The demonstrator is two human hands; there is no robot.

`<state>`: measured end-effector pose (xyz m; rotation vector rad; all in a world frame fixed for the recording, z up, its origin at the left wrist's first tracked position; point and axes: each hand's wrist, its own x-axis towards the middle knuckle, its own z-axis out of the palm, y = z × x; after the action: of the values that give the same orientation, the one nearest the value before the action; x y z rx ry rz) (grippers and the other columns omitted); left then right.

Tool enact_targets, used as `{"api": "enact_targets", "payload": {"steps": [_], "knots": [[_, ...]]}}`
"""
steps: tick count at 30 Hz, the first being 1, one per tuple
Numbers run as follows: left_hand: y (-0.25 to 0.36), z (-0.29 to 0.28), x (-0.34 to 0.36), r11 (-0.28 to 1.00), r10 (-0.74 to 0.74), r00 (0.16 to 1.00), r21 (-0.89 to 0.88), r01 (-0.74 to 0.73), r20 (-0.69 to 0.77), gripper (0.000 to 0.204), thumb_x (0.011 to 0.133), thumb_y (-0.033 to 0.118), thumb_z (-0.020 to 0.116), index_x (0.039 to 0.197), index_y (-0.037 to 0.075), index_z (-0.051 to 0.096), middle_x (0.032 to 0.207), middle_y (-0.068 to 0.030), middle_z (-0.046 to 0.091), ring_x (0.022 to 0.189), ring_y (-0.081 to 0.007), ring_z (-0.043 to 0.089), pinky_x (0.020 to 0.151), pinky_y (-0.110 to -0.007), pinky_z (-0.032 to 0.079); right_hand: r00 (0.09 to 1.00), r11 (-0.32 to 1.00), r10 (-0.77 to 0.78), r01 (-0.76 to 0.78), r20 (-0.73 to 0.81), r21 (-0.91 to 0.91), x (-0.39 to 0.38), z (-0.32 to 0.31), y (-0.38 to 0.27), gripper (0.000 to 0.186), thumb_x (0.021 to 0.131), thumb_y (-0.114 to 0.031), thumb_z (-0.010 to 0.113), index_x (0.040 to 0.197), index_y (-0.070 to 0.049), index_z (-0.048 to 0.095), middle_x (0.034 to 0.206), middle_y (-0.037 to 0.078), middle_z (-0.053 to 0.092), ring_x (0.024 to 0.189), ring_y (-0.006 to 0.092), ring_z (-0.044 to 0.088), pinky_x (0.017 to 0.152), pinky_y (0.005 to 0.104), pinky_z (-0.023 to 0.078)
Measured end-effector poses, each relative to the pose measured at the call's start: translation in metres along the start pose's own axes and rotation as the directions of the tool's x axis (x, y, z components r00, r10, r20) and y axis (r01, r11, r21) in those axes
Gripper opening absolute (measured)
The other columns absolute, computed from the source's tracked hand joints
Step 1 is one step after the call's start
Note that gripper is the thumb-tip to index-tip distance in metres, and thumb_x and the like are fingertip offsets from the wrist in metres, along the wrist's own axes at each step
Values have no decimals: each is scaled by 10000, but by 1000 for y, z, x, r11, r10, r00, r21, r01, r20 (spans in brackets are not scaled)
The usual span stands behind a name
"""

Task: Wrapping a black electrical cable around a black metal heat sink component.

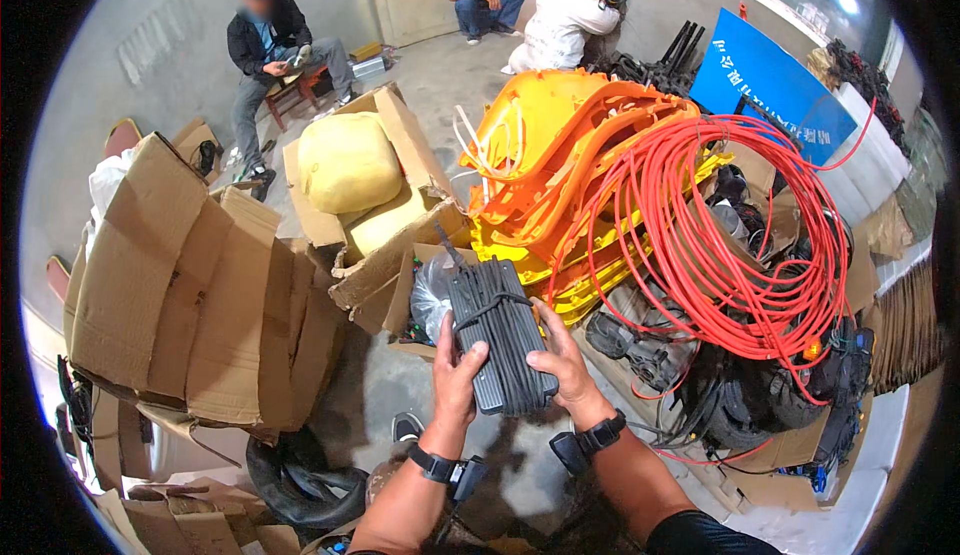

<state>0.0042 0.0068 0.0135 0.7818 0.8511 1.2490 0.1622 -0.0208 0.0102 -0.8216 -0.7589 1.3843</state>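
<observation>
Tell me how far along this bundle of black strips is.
Done: the bundle of black strips is already stacked and bound by a black tie around its upper part. In hand: the left hand and right hand grip its two sides above the floor. Left: it has not been set down; the open cardboard box behind it holds a clear bag, and the orange cable coil lies untouched.

A black ribbed bundle of cable (pixel 497 335), flat and oblong, bound across its upper part by a loop of the same cable, is held tilted above the floor, gripped at both long edges.
</observation>
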Motion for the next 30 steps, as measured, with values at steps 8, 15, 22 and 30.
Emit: {"api": "enact_targets", "payload": {"steps": [8, 15, 22, 30], "knots": [[-10, -4, -8, 997, 73, 997, 11, -73, 2, 795, 786, 54, 725, 1454, 14, 298, 1380, -148, 433, 1195, -222, 487, 1003, -352, 405, 998, 998, -43, 41, -40, -48, 2, 3, 3, 901, 640, -209, 678, 1427, 20, 305, 1429, 153, 364, 1342, 259, 330, 1125, 364, 213], [-4, -5, -8, 996, 54, 996, -66, -58, -69, 718, 810, 4, 697, 1428, -7, 332, 1278, -135, 519, 1083, -198, 565, 928, -326, 469, 998, 996, -25, 20, -55, -84, 6, 7, 12, 866, 657, -187, 651, 1418, 33, 302, 1429, 172, 353, 1351, 278, 307, 1132, 377, 191], [-9, -7, -4, 994, 50, 989, -90, -62, -137, 693, 791, -5, 718, 1393, -34, 376, 1264, -141, 530, 1019, -185, 597, 873, -305, 507, 995, 996, -37, 29, -91, -86, 5, 8, 13, 783, 684, -149, 638, 1378, 44, 333, 1357, 180, 409, 1271, 285, 383, 1095, 384, 252], [-16, -12, -10, 991, 81, 989, -93, -93, -126, 666, 792, -9, 721, 1373, -42, 397, 1289, -143, 508, 1069, -204, 576, 907, -342, 495, 994, 992, -24, 11, -102, -127, -4, 12, 9, 750, 706, -138, 637, 1372, 35, 337, 1336, 176, 419, 1237, 274, 416, 1073, 378, 290]]}}
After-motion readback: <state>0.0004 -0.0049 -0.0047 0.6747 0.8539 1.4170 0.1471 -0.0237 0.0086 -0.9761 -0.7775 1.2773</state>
